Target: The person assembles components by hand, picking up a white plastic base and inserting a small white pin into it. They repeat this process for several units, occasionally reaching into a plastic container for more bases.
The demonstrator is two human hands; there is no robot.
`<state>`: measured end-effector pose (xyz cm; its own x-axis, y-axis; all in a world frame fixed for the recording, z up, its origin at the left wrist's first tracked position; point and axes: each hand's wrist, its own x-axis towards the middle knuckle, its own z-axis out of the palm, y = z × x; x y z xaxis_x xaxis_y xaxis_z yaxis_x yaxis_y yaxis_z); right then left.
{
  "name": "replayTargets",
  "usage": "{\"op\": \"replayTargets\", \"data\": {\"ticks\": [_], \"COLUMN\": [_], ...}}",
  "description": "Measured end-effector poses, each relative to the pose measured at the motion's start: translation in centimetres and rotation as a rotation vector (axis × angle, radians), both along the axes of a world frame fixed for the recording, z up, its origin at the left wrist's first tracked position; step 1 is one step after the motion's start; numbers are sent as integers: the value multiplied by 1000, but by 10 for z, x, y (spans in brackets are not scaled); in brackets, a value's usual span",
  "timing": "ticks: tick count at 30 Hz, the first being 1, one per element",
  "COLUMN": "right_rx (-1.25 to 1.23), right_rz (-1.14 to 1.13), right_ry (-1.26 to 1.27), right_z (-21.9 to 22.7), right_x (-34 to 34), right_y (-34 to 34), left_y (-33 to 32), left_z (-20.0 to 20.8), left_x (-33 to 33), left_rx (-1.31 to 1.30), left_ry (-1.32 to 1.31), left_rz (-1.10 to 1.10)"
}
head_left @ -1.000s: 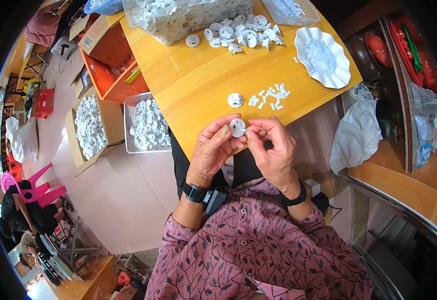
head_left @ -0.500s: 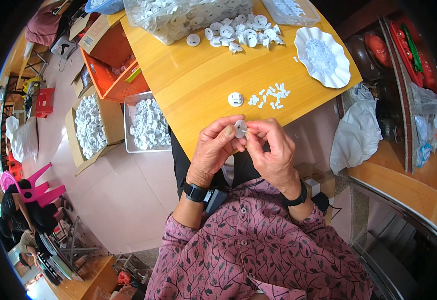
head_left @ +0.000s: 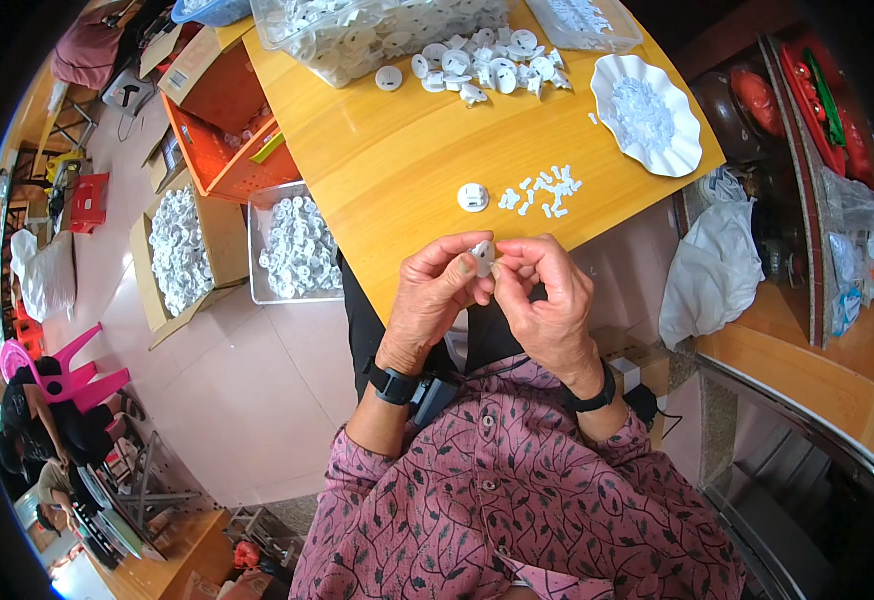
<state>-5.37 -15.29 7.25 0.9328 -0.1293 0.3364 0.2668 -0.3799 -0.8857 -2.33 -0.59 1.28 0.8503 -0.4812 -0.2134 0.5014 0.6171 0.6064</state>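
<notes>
Pinching a white disc (head_left: 484,256) near the edge of the table (head_left: 377,150), the left hand (head_left: 441,284) is nearly closed; the right hand (head_left: 545,290) bunches beside the disc, its hold unclear; this disc seems unfinished; loose white pegs (head_left: 508,199) and a second disc (head_left: 473,197) lie beyond.

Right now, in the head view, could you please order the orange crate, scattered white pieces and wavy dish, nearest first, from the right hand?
1. Scattered white pieces, just beyond the right hand.
2. Wavy dish, farther off, rightward.
3. Orange crate, left of the table.
</notes>
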Motion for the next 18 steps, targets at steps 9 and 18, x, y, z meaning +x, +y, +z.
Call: {"op": "replayTargets", "data": {"ticks": [9,18], "right_rx": [64,239], "right_rz": [-11,86], "right_ry": [92,234], "right_z": [-2,-3], "right_x": [-3,-4], "right_y": [1,-5], "left_y": [1,1], "left_z": [2,5], "left_x": [-1,1], "left_rx": [64,25], "left_ry": [-35,-16], "left_rz": [-2,7]}}
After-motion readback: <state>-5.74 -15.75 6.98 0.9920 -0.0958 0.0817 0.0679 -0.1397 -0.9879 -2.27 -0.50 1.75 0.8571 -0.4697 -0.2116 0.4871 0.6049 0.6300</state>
